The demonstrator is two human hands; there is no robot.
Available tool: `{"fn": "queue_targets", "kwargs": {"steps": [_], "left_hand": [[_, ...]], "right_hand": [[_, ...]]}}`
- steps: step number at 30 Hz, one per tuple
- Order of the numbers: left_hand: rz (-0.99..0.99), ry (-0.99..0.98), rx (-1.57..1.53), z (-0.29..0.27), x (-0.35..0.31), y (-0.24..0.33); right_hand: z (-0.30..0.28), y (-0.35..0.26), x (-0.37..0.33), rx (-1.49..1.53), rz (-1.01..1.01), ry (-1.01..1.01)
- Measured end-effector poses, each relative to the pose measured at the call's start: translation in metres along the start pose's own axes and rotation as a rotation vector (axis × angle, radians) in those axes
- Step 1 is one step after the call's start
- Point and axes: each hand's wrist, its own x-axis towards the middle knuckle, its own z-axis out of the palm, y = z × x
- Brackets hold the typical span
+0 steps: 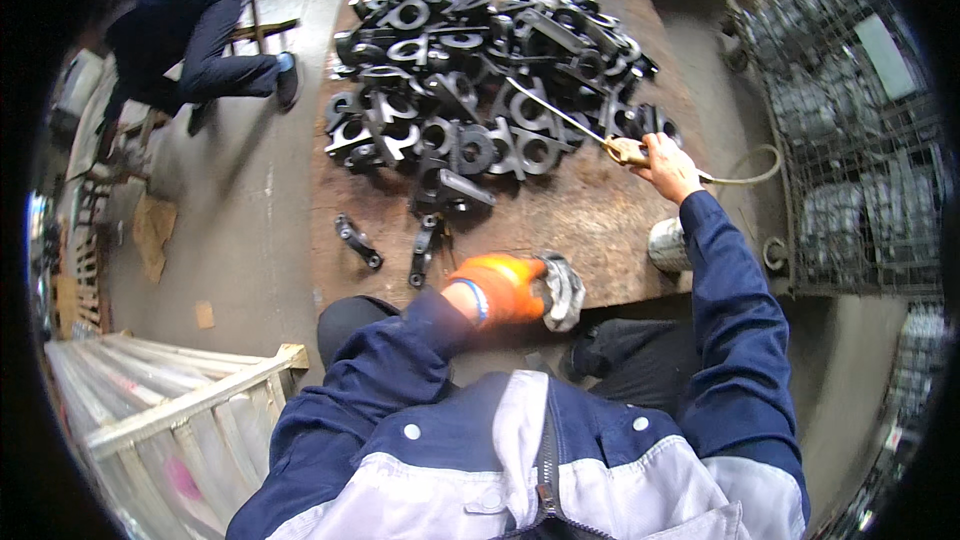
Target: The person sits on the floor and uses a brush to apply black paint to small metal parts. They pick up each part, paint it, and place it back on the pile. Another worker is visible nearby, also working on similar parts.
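Note:
My left hand, in an orange glove, is closed around a grey-white, crumpled-looking piece at the table's near edge; I cannot tell exactly what it is. My bare right hand grips an air blow gun over the right side of the table. Its long thin nozzle points far left, over a heap of black metal brackets with round holes. Two slim black metal parts, one on the left and one closer to my glove, lie apart from the heap.
The worn brown tabletop carries the heap. A pale hose loops off its right side, near a whitish can. Wire mesh cages stand on the right. At lower left is a white slatted crate; a person sits far left.

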Motion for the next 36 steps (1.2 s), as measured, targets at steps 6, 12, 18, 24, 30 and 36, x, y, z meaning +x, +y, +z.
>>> {"fn": "queue_targets", "kwargs": {"steps": [6,12,18,24,30,36], "left_hand": [[-0.079,0.001,0.080,-0.002,-0.006,0.003],[-0.088,-0.024,0.090,0.000,-0.005,-0.002],[-0.082,0.041,0.053,0.003,-0.002,-0.007],[-0.072,0.067,0.080,-0.006,-0.006,-0.008],[0.033,-0.050,0.123,0.016,-0.015,-0.007],[0.069,-0.344,0.171,0.054,-0.021,0.011]], "right_hand": [[0.062,-0.026,0.063,0.097,0.170,-0.085],[0.124,-0.056,0.093,0.185,0.089,0.166],[0.181,-0.071,0.101,0.178,0.086,0.212],[0.172,-0.073,0.104,0.210,0.225,-0.010],[0.134,-0.063,0.083,0.272,0.071,0.208],[0.150,-0.059,0.010,0.941,0.677,-0.328]]}}
